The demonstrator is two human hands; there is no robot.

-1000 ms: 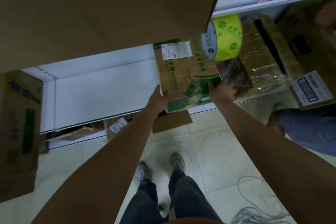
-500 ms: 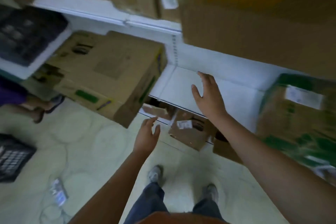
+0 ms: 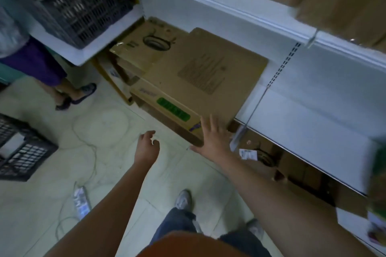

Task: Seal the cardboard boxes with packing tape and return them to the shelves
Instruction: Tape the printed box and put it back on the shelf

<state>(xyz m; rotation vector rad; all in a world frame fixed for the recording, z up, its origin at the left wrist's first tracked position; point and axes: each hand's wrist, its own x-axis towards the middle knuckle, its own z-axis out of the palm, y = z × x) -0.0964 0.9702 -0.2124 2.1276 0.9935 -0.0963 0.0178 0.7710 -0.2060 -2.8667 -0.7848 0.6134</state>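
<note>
A large brown cardboard box (image 3: 196, 77) with a green label on its front face sits on the white shelf (image 3: 309, 123), sticking out past the shelf's front edge. My right hand (image 3: 213, 137) is spread with straight fingers at the box's near corner. My left hand (image 3: 147, 148) hangs in the air to the left of that corner, fingers loosely curled, holding nothing. A second cardboard box (image 3: 146, 46) with an oval handle hole lies behind the large one. The green-printed box (image 3: 378, 190) is blurred at the right edge.
Black plastic crates stand on a shelf (image 3: 83, 8) at top left and on the floor (image 3: 18, 148) at left. Another person's legs and sandals (image 3: 69, 94) are at left. Cables and a power strip (image 3: 80, 200) lie on the tiled floor. More boxes (image 3: 271, 162) fill the bottom shelf.
The view has swung left from the green-printed box to the large brown box. Both hands have let go of the green-printed box; my right hand has come down to the large box's near corner.
</note>
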